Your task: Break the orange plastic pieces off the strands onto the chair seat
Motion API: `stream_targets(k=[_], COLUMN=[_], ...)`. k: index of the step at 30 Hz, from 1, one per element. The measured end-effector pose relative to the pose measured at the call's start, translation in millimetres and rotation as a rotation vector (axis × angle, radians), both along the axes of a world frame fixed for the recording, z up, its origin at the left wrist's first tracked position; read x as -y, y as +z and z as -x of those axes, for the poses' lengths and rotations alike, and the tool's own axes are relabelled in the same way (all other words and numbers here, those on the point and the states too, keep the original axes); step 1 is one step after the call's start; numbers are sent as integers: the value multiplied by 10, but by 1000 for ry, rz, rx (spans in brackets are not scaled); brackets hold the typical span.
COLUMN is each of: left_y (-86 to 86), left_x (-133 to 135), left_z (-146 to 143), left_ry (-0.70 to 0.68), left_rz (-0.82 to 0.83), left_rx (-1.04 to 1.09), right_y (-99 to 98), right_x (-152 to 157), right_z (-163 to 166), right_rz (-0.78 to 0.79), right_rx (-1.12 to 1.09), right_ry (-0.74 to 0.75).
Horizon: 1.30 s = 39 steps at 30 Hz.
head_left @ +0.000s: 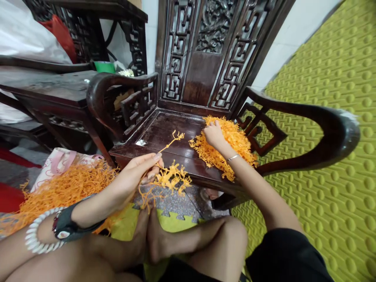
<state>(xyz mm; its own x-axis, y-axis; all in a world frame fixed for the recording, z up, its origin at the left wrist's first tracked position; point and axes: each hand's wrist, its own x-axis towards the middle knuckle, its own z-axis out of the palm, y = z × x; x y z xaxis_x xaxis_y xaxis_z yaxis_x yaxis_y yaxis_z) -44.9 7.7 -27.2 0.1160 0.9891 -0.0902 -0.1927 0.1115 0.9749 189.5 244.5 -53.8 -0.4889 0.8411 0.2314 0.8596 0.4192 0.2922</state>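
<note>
My left hand [147,166] is closed around several thin orange plastic stems. One branched orange stem [168,146] sticks up past my thumb and forefinger. Below the fingers hangs a cluster of orange plastic sprigs [173,177] with small, petal-like tips. On the right side of the wooden chair seat lies a heap of similar frilly orange pieces [237,143]. My right hand [215,135] rests over the heap's upper left part, fingers bent down into it. What those fingers pinch is too small to make out.
The dark wooden chair [164,125] has a carved back and curved armrests. A large heap of stringy orange stems [73,182] lies at lower left, against a white and pink bag [57,164]. Yellow-green foam mat [331,117] covers the right side. A green container [105,67] stands behind the left armrest.
</note>
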Motion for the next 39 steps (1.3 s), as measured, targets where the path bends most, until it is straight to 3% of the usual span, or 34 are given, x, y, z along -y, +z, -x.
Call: stream_targets(k=[7, 12, 14, 16, 19, 22, 25, 28, 31, 35, 39], left_y=[78, 207, 268, 315, 347, 347, 343, 337, 328, 313, 283], left_x=[-19, 0, 12, 22, 27, 24, 12, -8, -27, -43, -54], left_z=[-117, -197, -236, -280, -339, -361, -351, -342, -354, -375, -396], left_ry=[89, 94, 74, 46, -1, -33, -42, -109, -335, -627, -621], left_rz=[15, -31, -49, -80, -202, -402, -530, -497, -352, -174, -110], left_rx=[223, 325, 345, 341, 247, 35, -161, -279, -335, -317, -166], right_y=[67, 237, 247, 222, 188, 219, 285, 331, 357, 413, 461], right_x=[-93, 440, 806, 1183, 1656, 1954, 2105, 2179, 2207, 2190, 2167], right_z=[-70, 34, 100, 152, 184, 159, 80, -22, -98, -136, -180], right_rz=[63, 59, 264, 609, 1000, 1117, 990, 754, 637, 784, 1036], right_rx=[-48, -339, -699, -1110, -1381, -1462, -1547, -1635, -1714, -1845, -2011], right_ry=[32, 189, 388, 631, 796, 698, 551, 469, 445, 434, 351])
